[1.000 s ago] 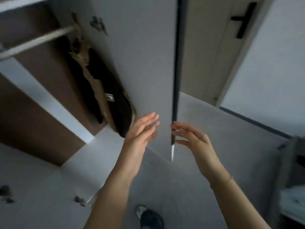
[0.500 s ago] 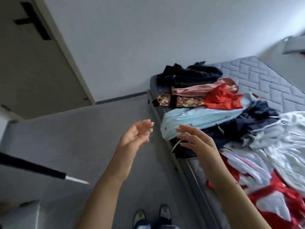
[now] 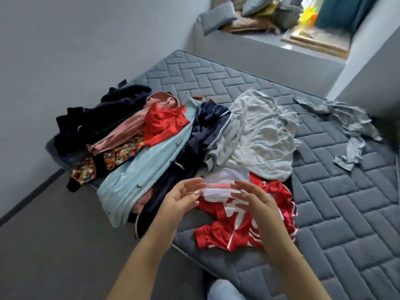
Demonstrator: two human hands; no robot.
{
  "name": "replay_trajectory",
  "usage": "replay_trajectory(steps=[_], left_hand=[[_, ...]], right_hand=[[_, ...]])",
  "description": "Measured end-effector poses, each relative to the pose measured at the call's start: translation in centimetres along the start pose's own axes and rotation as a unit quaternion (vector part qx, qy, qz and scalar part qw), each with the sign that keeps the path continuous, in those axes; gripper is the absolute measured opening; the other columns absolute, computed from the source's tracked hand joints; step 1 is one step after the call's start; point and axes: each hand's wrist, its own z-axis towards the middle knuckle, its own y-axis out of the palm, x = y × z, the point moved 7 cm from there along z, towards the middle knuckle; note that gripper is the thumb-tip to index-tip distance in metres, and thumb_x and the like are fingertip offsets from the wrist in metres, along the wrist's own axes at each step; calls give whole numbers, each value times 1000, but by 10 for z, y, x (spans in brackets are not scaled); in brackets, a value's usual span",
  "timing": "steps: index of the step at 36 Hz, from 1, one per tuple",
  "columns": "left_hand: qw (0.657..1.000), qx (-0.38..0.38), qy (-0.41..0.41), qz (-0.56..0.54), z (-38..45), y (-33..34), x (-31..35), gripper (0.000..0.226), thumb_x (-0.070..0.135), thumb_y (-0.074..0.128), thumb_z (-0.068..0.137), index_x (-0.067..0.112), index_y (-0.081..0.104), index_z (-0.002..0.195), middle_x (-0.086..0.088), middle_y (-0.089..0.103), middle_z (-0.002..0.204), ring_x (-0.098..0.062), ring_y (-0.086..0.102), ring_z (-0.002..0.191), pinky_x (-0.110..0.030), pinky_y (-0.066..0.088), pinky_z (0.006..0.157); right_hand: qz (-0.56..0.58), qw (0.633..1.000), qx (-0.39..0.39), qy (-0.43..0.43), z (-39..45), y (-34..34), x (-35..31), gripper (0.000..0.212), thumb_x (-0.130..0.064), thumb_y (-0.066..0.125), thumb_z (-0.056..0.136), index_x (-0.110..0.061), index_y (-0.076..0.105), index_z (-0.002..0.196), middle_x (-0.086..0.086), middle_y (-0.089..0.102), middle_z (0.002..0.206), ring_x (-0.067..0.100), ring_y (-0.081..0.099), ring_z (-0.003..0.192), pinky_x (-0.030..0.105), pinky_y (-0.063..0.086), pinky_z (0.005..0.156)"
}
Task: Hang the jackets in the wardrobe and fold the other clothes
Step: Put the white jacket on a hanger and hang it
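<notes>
- Both hands hang empty over the clothes pile [image 3: 164,148] on the mattress [image 3: 324,202]; left hand [image 3: 179,198] and right hand [image 3: 257,202] have fingers spread, palms facing.
- Likely step: choosing the next garment.
- Next: reach down and grasp the red jacket [image 3: 233,226] just below them.

Clothes heap [image 3: 164,146] on mattress [image 3: 337,213], at its left edge, running from far-left corner toward near edge. Striped jersey [image 3: 238,226] at heap's near end, near mattress's near edge. Crumpled shirt [image 3: 262,135] behind jersey, right of heap. 1 loose garment [image 3: 348,126] apart, toward right edge. Pillows [image 3: 218,16] on ledge [image 3: 259,42] behind mattress's far edge.
</notes>
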Motion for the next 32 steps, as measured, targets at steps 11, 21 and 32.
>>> replay_trajectory(steps=[11,21,32], left_hand=[[978,-65,-166,112,195,153,-121,21,5,59,91,19,61,106,3,68,107,-6,62,92,-19,47,74],[898,-104,-237,356,301,204,-303,45,18,69,86,6,54,128,-11,58,128,-19,55,111,-27,42,93],[767,-84,-108,628,344,215,-370,36,40,68,84,9,63,102,-15,49,117,-32,45,114,-41,42,93]], right_hand=[[-8,984,153,92,137,-173,73,25,-8,49,97,-22,69,105,-5,71,105,9,68,95,23,54,77],[43,942,261,205,165,-255,212,24,-11,48,98,-24,68,98,-6,70,102,7,67,92,20,53,74],[73,913,295,273,151,-274,297,28,-6,45,98,-23,67,97,-4,71,101,12,66,96,23,51,74]])
